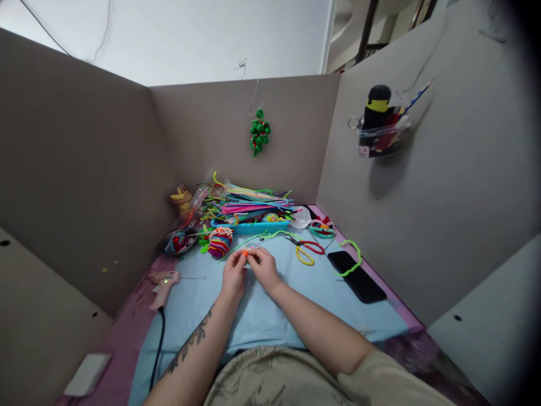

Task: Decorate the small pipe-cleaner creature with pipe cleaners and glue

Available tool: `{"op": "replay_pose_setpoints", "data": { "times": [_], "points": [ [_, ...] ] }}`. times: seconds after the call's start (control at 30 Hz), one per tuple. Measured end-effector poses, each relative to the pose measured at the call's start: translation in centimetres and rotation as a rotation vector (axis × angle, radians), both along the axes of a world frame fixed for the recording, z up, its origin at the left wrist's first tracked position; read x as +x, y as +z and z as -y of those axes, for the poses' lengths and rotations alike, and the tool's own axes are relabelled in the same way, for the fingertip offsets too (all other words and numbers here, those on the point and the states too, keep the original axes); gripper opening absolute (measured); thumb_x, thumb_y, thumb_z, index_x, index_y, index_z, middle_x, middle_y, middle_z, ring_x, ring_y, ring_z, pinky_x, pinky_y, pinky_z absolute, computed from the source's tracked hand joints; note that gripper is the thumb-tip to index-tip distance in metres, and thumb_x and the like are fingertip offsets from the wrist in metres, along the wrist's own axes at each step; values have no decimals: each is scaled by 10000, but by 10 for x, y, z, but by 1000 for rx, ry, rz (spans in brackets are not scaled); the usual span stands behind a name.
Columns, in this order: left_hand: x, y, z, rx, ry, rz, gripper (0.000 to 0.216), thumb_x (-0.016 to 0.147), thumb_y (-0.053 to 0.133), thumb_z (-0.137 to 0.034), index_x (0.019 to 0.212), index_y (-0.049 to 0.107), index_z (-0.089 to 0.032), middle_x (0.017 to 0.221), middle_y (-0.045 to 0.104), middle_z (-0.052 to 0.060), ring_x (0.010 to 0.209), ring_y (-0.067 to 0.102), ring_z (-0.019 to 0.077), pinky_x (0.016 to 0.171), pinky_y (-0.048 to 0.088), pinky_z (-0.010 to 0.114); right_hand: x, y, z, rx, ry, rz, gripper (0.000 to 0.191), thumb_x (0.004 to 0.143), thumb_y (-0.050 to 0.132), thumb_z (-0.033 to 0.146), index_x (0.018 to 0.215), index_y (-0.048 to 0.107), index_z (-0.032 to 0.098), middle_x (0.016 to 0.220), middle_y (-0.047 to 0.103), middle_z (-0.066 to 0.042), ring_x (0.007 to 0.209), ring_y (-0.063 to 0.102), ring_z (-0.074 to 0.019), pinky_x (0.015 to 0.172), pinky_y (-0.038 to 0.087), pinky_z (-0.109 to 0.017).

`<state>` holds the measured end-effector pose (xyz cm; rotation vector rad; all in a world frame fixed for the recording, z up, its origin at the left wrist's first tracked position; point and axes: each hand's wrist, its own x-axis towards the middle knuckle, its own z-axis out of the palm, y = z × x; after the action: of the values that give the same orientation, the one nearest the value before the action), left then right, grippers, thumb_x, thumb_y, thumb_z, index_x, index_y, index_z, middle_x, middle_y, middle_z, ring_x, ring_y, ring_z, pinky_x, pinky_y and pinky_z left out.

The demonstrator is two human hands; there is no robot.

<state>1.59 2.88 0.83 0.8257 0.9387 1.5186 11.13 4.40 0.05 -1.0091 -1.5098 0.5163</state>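
- A small orange piece, its material too small to tell, is pinched between the fingertips of the left hand and the right hand, just in front of the long blue plastic tray
- Should the pinch be eased on either side, the orange piece could be dropped and, being tiny, be lost among the clutter by the tray
- If it is squeezed or twisted too hard, its shape could be spoiled
- The long, thin green fuzzy stem, laid along the tray's front, could be snagged by the fingers and dragged across
- A pale pink plastic glue gun is laid in front of the tray and to its left, a small light showing; the nozzle may be hot, and a burn could be caused by a careless reach of the left hand
- Its black cord could be caught by the left forearm, and the gun tugged over the pale blue sheet
- The red-and-yellow-handled scissors, in front of the tray's right end, could be knocked by the right hand
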Motion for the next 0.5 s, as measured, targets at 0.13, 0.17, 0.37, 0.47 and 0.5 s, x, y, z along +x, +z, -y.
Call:
{"op": "replay_pose_setpoints", "data": {
  "times": [0.13, 0.17, 0.37, 0.47, 0.5],
  "points": [
    [1, -2, -1, 3, 13, -4, 366, 593, 740, -405, 839, 607, -169, 839, 619, 22, 657, 532, 105, 507, 335, 184, 0, 1, 0, 27, -10, 53, 165, 775, 513, 180, 802, 674, 203, 825, 645, -54, 821, 556, -176, 811, 429, -329],
    [1, -2, -1, -3, 18, -1, 376, 582, 745, -408, 835, 606, -168, 836, 622, 24, 654, 535, 108, 505, 335, 187, 0, 0, 0, 30, -11, 54, 166, 773, 512, 177, 801, 673, 206, 826, 645, -51, 819, 556, -175, 813, 427, -329],
    [1, -5, -2, -31, 39, 38, 391, 552, 769, -378, 834, 601, -164, 847, 623, 31, 687, 554, 119, 535, 370, 197, 0, 1, 1, 35, -49, 32, 131, 739, 518, 193, 670, 630, 203, 695, 589, -17, 714, 533, -160, 766, 432, -303],
    [0, -7, -3, -18, 23, 40, 368, 558, 767, -365, 822, 603, -167, 852, 626, 24, 708, 562, 120, 562, 386, 202, -1, 5, 3, 31, -53, 27, 132, 725, 507, 183, 624, 592, 195, 660, 562, -6, 692, 520, -154, 765, 428, -301],
    [0, -7, -3, -10, 16, 39, 360, 564, 765, -362, 819, 604, -165, 857, 628, 24, 716, 564, 121, 569, 388, 202, -1, 6, 3, 30, -50, 18, 134, 720, 505, 178, 611, 581, 193, 654, 556, -3, 691, 518, -152, 763, 427, -298]
  ]
}}
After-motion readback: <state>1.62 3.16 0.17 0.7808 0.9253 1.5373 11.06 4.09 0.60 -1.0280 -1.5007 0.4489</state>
